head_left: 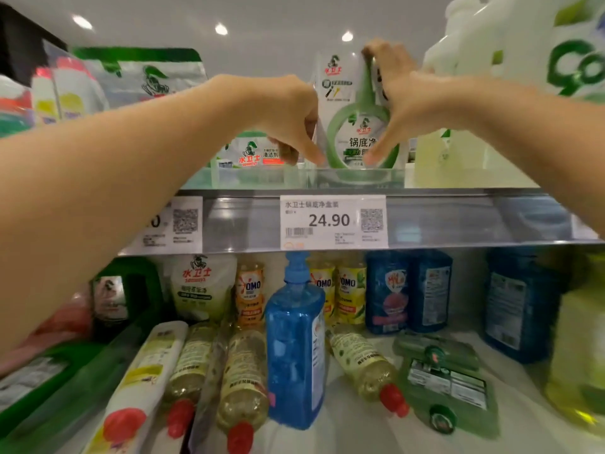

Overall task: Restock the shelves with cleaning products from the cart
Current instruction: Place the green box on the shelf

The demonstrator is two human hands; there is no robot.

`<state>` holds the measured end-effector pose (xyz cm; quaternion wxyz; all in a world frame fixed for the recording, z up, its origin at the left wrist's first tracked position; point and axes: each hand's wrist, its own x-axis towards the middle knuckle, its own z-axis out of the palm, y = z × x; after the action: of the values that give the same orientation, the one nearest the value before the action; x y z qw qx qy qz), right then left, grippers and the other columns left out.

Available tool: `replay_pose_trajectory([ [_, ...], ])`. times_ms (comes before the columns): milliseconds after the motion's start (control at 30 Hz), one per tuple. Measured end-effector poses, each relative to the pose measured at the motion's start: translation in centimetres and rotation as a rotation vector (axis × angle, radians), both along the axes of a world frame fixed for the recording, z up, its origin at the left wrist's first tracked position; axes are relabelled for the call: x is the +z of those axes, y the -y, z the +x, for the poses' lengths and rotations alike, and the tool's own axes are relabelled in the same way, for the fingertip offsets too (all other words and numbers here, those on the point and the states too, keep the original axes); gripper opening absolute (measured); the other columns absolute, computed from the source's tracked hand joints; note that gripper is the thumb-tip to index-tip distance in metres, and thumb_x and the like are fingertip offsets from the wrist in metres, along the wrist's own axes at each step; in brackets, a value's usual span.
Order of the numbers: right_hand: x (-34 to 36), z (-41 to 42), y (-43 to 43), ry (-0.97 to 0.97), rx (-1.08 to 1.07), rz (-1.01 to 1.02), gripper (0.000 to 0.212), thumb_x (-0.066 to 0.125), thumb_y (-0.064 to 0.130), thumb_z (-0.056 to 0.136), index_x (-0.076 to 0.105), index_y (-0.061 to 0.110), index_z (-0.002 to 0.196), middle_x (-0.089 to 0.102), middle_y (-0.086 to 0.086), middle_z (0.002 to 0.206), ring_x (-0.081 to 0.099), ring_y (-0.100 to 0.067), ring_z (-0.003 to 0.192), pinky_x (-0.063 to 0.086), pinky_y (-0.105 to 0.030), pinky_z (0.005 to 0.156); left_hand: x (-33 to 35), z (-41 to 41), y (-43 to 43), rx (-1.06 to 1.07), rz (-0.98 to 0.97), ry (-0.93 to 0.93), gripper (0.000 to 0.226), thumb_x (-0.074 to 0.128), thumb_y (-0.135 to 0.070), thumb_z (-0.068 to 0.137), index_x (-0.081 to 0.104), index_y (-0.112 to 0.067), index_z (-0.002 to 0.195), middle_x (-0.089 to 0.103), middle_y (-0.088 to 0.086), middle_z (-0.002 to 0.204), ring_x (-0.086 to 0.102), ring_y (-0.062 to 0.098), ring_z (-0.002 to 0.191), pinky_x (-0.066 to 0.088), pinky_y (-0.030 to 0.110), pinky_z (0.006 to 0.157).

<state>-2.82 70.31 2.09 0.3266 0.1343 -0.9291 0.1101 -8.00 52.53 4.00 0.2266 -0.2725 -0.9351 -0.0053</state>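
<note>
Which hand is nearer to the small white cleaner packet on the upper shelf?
Left. The left hand is right beside the cleaner packet; the right hand grips the green-ringed box farther to its right.

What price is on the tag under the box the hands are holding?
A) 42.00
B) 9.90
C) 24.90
C: the white price tag right below the green-ringed box reads 24.90.

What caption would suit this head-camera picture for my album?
Right hand grips a green-and-white cleaner box on the upper shelf, left hand at its edge, above a 24.90 price tag.
</note>
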Motion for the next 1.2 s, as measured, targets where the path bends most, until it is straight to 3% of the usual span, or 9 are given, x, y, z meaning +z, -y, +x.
replay_pose_trajectory([
  [167,-0.6,1.2,0.3,-0.119,0.106,-0.150,0.090,0.079,0.037,0.072,0.030,0.027,0.146,0.032,0.000,0.144,0.031,-0.024,0.132,0.032,-0.049,0.112,-0.8,5.0,-1.1,0.033,0.064,-0.387,0.031,0.056,-0.040,0.093,0.066,-0.011,0.089,0.067,-0.002,0.073,0.065,0.015,0.070,0.051,0.029,0.060],
  [300,-4.3,5.5,0.6,-0.403,0.309,-0.178,0.048,0.067,0.038,0.084,0.051,0.021,0.126,0.048,-0.002,0.130,0.043,-0.016,0.124,0.033,-0.025,0.104,-4.3,9.5,-0.4,-0.131,0.427,-0.713,0.029,0.047,-0.037,0.097,0.064,-0.014,0.095,0.068,-0.001,0.082,0.065,0.016,0.074,0.055,0.034,0.070],
  [433,-11.5,9.5,1.6,-0.615,0.633,-0.266,0.018,0.061,0.012,0.091,0.054,0.014,0.107,0.060,-0.007,0.105,0.058,-0.021,0.105,0.049,-0.038,0.091,-10.6,12.7,1.4,-0.329,0.607,-0.649,0.022,0.053,-0.030,0.097,0.060,-0.015,0.082,0.063,-0.001,0.067,0.063,0.013,0.060,0.050,0.028,0.056],
  [600,-19.6,9.3,1.9,-0.476,0.637,-0.421,0.006,0.064,0.012,0.087,0.064,0.011,0.093,0.063,0.003,0.091,0.061,-0.016,0.086,0.049,-0.027,0.076,-18.3,14.5,2.2,-0.295,0.742,-0.579,0.027,0.058,-0.024,0.093,0.060,-0.012,0.069,0.054,-0.008,0.054,0.048,0.009,0.049,0.040,0.022,0.048],
  [700,-23.8,7.0,1.9,-0.267,0.535,-0.584,0.010,0.068,0.008,0.085,0.066,0.013,0.093,0.064,0.006,0.091,0.062,-0.014,0.089,0.052,-0.033,0.077,-21.5,15.2,1.3,-0.361,0.702,-0.556,0.028,0.054,-0.026,0.094,0.059,-0.015,0.069,0.054,-0.010,0.056,0.048,0.006,0.049,0.037,0.014,0.047],
  [833,-27.7,3.3,2.6,0.159,0.368,-0.696,0.049,0.078,0.018,0.078,0.053,0.022,0.120,0.055,0.010,0.118,0.052,-0.006,0.111,0.046,-0.036,0.096,-24.7,12.5,0.2,-0.241,0.964,-0.085,0.006,0.062,-0.029,0.090,0.058,-0.027,0.092,0.062,-0.015,0.084,0.060,0.002,0.077,0.048,0.015,0.065],
  [1000,-30.2,-1.5,4.6,0.379,0.338,-0.726,0.112,0.091,0.030,0.056,0.020,0.023,0.142,0.033,0.008,0.135,0.032,-0.012,0.130,0.036,-0.038,0.107,-26.4,5.0,-1.9,0.182,1.135,0.102,0.081,0.080,-0.021,0.074,0.031,-0.007,0.136,0.035,0.012,0.131,0.038,0.025,0.126,0.037,0.030,0.102],
  [1067,-30.7,-3.2,5.0,0.360,0.390,-0.757,0.102,0.093,0.028,0.052,0.026,0.032,0.128,0.039,0.003,0.129,0.039,-0.016,0.127,0.042,-0.040,0.103,-27.3,2.5,-2.3,0.142,1.191,0.124,0.080,0.084,-0.018,0.068,0.037,-0.008,0.132,0.049,0.012,0.123,0.050,0.025,0.117,0.047,0.032,0.097],
  [1200,-30.8,-5.9,6.0,0.346,0.528,-0.862,0.093,0.092,0.012,0.052,0.032,0.047,0.114,0.052,0.005,0.123,0.053,-0.012,0.119,0.048,-0.036,0.098,-28.9,-0.1,-2.6,0.096,1.253,0.034,0.058,0.086,-0.013,0.065,0.043,-0.017,0.104,0.056,-0.010,0.091,0.055,-0.002,0.076,0.043,0.000,0.060],
])
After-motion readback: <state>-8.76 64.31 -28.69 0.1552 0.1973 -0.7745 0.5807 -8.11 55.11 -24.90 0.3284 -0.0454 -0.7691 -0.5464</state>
